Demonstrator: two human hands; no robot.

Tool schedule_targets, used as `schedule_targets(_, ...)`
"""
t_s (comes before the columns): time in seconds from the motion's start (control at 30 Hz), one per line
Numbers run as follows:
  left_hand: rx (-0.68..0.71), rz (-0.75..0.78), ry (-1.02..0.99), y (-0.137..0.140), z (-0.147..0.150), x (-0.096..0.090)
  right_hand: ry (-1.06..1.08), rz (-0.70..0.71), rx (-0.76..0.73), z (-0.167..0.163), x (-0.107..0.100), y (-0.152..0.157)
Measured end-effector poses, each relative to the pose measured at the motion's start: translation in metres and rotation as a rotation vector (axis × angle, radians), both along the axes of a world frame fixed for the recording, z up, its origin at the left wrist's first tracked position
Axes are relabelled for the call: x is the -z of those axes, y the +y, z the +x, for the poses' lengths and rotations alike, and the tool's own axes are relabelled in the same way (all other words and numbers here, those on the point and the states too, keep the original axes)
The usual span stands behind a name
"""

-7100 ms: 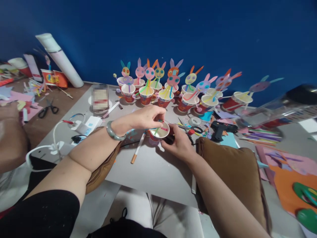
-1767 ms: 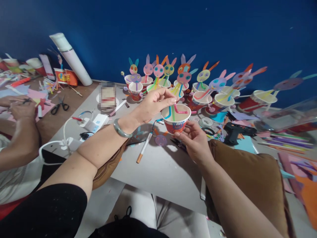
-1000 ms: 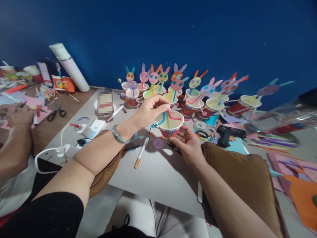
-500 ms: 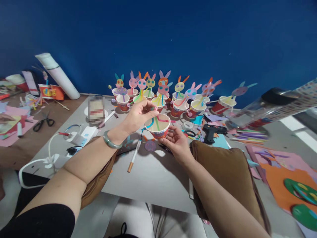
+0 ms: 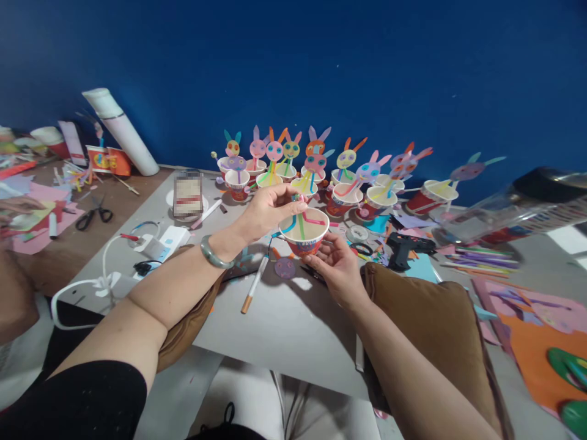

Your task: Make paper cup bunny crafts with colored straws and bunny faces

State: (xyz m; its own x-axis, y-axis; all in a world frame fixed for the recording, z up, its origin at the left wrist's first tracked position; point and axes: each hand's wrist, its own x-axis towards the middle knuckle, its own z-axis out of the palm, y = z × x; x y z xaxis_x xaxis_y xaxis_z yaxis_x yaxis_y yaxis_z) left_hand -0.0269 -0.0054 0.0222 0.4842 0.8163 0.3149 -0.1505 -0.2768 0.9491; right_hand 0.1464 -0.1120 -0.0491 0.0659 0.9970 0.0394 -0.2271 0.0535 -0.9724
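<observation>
My right hand (image 5: 338, 263) grips a red-and-white paper cup (image 5: 302, 245) from the right, thumb in front and fingers around its side. Pink, blue and green straws (image 5: 301, 227) show inside the cup and meet near its back rim. There my left hand (image 5: 273, 211) is closed in a pinch on their upper part, with a small pinkish bit showing at the fingertips. On the table below lie a purple paper rabbit face (image 5: 285, 267) and a white marker-like stick with a brown end (image 5: 255, 285). A dark tool beside my right hand is partly hidden.
Behind stand several paper cups (image 5: 347, 199) with paper rabbit heads on straws. At right are a black glue gun (image 5: 408, 249), a brown cushion (image 5: 422, 324) and a clear bottle (image 5: 495, 208). Power strips (image 5: 167, 243) and scissors (image 5: 94, 214) are left, near another person's hand (image 5: 21, 205).
The view has turned slightly left, so everything sits further right. Both hands keep their hold on the cup and straws. At far left, more of the other person's arm shows.
</observation>
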Motion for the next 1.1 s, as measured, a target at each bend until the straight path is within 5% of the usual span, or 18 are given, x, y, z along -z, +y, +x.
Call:
schedule_targets(0.4, 0.002, -0.043, -0.003, -0.0018, 0.0015, 0.001, 0.011, 0.026, 0.001, -0.0005, -0.0005, -0.0002)
schedule_targets(0.73, -0.047, 0.081, 0.028, -0.0033, 0.0026, 0.001, -0.013, 0.017, 0.016, -0.0041, -0.0028, -0.0035)
schedule_targets(1.1, 0.144, -0.03, 0.039, -0.0085, 0.0026, -0.0069, 0.024, 0.02, 0.076, 0.0044, 0.0006, 0.0034)
